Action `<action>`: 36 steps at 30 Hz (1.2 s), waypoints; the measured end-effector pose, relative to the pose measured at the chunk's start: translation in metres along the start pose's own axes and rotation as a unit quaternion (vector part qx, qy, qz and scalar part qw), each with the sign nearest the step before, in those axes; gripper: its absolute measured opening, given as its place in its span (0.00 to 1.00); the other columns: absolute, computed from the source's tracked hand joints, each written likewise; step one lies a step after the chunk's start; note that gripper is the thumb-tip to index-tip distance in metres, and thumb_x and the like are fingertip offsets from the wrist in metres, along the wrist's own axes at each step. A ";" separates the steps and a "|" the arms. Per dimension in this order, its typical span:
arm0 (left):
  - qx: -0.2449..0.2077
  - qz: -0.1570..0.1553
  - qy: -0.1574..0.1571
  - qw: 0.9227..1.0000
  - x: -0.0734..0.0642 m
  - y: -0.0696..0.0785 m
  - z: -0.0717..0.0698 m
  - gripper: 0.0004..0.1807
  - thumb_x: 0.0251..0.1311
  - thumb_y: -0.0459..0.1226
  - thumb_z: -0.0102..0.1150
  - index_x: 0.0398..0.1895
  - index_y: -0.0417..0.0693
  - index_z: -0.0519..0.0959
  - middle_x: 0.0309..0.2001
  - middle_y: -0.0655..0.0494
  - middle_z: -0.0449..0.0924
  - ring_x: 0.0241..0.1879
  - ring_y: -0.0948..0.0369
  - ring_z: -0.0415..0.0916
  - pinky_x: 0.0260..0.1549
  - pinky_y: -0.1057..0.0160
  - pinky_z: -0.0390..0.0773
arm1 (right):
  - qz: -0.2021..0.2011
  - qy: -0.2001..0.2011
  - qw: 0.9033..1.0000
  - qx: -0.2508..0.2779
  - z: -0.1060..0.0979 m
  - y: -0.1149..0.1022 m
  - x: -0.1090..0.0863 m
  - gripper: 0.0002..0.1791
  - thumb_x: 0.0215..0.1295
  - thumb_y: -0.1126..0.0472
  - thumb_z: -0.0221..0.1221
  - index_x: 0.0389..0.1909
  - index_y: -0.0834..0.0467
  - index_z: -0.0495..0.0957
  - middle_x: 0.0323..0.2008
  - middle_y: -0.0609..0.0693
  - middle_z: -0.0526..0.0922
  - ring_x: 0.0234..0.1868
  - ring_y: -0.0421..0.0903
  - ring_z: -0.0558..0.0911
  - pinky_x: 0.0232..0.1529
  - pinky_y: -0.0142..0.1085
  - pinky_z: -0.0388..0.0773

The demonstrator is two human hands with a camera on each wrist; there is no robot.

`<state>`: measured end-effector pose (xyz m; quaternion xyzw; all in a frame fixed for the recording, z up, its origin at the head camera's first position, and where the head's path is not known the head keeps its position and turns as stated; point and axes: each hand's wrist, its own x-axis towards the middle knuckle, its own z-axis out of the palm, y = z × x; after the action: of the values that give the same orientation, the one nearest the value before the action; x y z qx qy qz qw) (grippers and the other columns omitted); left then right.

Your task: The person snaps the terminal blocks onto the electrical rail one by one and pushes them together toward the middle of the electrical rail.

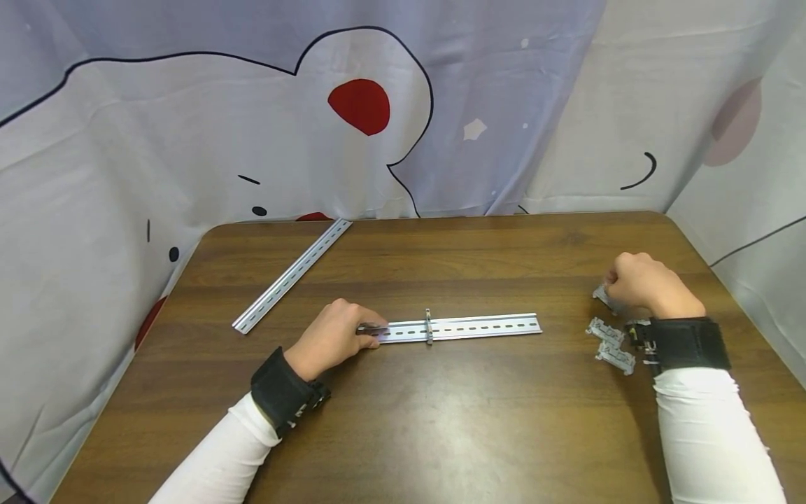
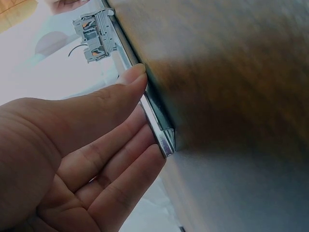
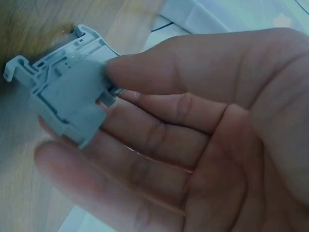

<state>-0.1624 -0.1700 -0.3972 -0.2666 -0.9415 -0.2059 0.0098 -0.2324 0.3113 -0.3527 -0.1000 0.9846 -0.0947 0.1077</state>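
Two well-apart grips | left hand (image 1: 336,338) — rail end (image 2: 161,135) | right hand (image 1: 651,285) — grey block (image 3: 72,96) near table's right edge (image 1: 683,245)

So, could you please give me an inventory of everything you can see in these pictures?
Gripped rail: one, silver, slotted, across the middle of the table
Second rail: one, silver, slotted, slanting at the table's back left
Mounted clip piece: one, grey with orange bits, on the gripped rail
Held clip piece: one, grey, in the right hand
Loose clip pieces: at least two, grey, beside the right wrist
Table: one, brown wood grain, under everything
Printed cloth: count unclear, white and lavender, behind the table
Wrist straps: two, black, one per wrist
Sleeves: two, white, on both forearms
Hands: two, bare; left hand on the gripped rail's left end, right hand at the table's right
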 end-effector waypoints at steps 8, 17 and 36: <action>-0.003 -0.005 -0.002 1.000 0.000 0.001 -0.001 0.12 0.50 0.37 0.74 0.41 0.51 0.88 0.38 0.58 0.87 0.38 0.62 0.83 0.39 0.59 0.80 | -0.008 0.013 1.000 0.010 -0.001 0.002 0.003 0.03 0.48 0.66 0.60 0.25 0.59 0.81 0.24 0.48 0.78 0.26 0.48 0.73 0.24 0.41 0.69; -0.003 -0.005 -0.001 1.000 0.000 0.000 -0.001 0.13 0.50 0.37 0.74 0.41 0.51 0.88 0.39 0.58 0.87 0.39 0.61 0.83 0.40 0.58 0.80 | -0.003 0.006 1.000 0.006 -0.001 -0.006 0.002 0.07 0.53 0.62 0.64 0.33 0.58 0.82 0.32 0.53 0.82 0.32 0.50 0.78 0.26 0.46 0.72; -0.002 -0.001 -0.003 1.000 0.000 -0.001 0.001 0.12 0.50 0.37 0.74 0.41 0.51 0.88 0.39 0.58 0.87 0.39 0.62 0.83 0.40 0.59 0.80 | -0.083 -0.041 0.992 0.088 -0.001 -0.058 -0.001 0.17 0.50 0.68 0.68 0.43 0.69 0.81 0.20 0.45 0.81 0.19 0.42 0.83 0.28 0.37 0.78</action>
<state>-0.1633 -0.1704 -0.3981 -0.2666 -0.9412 -0.2074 0.0066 -0.2213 0.2562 -0.3396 -0.1750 0.9555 -0.1854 0.1485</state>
